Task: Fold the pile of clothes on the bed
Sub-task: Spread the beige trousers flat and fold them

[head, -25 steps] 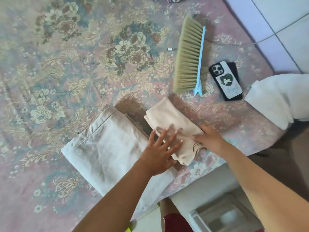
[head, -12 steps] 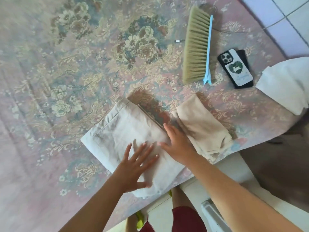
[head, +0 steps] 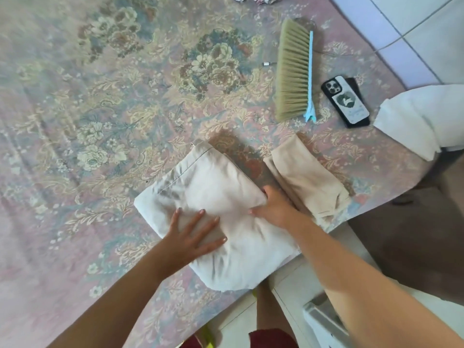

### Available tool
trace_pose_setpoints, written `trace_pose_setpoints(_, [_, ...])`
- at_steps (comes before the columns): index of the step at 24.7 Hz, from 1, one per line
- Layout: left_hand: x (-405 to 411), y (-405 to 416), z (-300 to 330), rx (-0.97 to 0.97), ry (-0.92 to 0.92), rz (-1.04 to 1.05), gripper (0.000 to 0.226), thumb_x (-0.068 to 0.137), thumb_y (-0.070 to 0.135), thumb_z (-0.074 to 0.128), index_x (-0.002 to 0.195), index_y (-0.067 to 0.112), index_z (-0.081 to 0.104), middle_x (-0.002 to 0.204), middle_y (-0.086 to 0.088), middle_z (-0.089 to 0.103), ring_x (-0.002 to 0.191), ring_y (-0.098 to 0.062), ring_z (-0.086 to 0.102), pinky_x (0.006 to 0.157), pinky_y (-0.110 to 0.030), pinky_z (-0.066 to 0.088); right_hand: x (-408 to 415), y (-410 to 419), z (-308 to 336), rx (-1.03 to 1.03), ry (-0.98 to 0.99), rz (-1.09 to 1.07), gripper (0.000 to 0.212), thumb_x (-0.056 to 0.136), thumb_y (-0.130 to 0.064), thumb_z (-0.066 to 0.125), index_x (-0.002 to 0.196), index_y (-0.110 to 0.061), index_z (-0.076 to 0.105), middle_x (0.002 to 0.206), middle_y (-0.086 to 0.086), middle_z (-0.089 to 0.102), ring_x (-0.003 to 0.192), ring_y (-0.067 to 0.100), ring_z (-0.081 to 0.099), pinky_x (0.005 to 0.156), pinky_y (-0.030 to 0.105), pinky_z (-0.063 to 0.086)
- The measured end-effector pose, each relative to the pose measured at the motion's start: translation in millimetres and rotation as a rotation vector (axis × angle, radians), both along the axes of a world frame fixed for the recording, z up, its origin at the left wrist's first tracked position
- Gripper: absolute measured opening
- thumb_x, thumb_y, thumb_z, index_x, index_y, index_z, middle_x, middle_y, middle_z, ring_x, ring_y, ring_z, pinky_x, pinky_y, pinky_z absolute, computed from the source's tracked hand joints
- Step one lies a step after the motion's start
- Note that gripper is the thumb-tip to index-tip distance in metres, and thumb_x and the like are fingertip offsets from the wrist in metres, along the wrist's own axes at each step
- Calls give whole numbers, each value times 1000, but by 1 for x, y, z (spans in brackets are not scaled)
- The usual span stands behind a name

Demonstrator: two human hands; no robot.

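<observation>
i'm looking down at the bed with its pink floral-patterned cover (head: pixel 105 126), and the big folded cream-white cloth garment (head: pixel 221 197) lies near the bed's near edge, one corner hanging just over it. my left hand (head: pixel 193 234) lies flat on the near-left part of that garment, fingers (head: pixel 200 217) straight and spread apart, palm pressing down. my right hand (head: pixel 273 209) is at the garment's right edge, thumb on top of the cloth and the other fingers tucked at the fold; i can't tell for certain how tightly they pinch it. just right of that hand sits the smaller folded beige cloth garment (head: pixel 308 179), apart from the cream one with a strip of bed cover showing between them. farther back on the cover lies a hand brush with tan bristles and a light blue handle (head: pixel 293 71), and beside it a phone in a black-rimmed white case (head: pixel 347 101), camera side up. at the right edge a rolled white fabric bundle (head: pixel 421 116) sits at the corner of the bed.
</observation>
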State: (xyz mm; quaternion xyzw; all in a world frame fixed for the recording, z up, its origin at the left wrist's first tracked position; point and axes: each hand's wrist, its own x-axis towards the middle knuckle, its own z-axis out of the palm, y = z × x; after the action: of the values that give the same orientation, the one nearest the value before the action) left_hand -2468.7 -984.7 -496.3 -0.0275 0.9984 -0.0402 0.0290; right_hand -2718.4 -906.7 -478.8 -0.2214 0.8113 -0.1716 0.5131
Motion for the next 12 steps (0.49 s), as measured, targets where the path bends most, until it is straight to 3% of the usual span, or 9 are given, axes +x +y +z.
trace_pose_setpoints(1, [-3, 4, 1, -1, 52, -42, 46, 99, 6, 23, 135, 31, 37, 134, -12, 55, 118, -41, 55, 79, -70, 45, -4, 10, 2, 11, 16, -36, 60, 74, -12, 76, 124, -8, 43, 112, 9, 54, 94, 18, 54, 76, 20, 47])
trace_pose_setpoints(2, [-4, 8, 4, 3, 55, -91, 45, 99, 8, 28, 137, 31, 37, 135, -12, 54, 120, -41, 53, 81, -69, 45, -8, 22, 4, 33, 43, -64, 59, 73, -12, 76, 123, -10, 42, 110, 8, 53, 97, 19, 52, 80, 28, 46])
trace_pose_setpoints(4, [0, 18, 10, 10, -5, -136, 60, 84, 20, 62, 139, 31, 42, 138, -7, 52, 123, -36, 52, 88, -67, 44, -4, 42, 4, 84, 76, -136, 66, 76, -14, 74, 131, -10, 37, 118, 6, 51, 108, 22, 50, 88, 32, 42])
trace_pose_setpoints(6, [1, 25, 9, 8, -192, -89, 82, 67, 30, 77, 142, 28, 43, 146, -4, 43, 132, -30, 43, 101, -68, 30, 10, 52, 4, 134, 345, -5, 75, 82, -26, 69, 143, -15, 28, 139, 11, 44, 126, 30, 42, 103, 43, 37])
trace_pose_setpoints(8, [3, 27, 7, 114, -203, 32, 83, 70, 38, 66, 146, 23, 36, 153, -8, 29, 140, -32, 28, 107, -67, 17, 40, 55, 1, -7, 775, 327, 76, 88, -39, 58, 150, -15, 21, 150, 19, 31, 137, 38, 30, 110, 52, 28])
trace_pose_setpoints(9, [2, 26, 4, 210, -147, 143, 78, 77, 44, 56, 148, 23, 32, 155, -10, 24, 142, -35, 22, 107, -67, 14, 53, 55, -3, -142, 856, 490, 77, 88, -47, 54, 150, -16, 22, 152, 21, 26, 140, 41, 25, 110, 56, 24])
trace_pose_setpoints(12, [-15, 5, -6, 280, -183, 389, 80, 84, 71, 29, 149, 25, 26, 156, -15, 19, 142, -39, 19, 108, -65, 5, 65, 51, -20, -210, 826, 816, 98, 75, -72, 50, 152, -23, 14, 156, 17, 10, 142, 42, 12, 109, 63, 11])
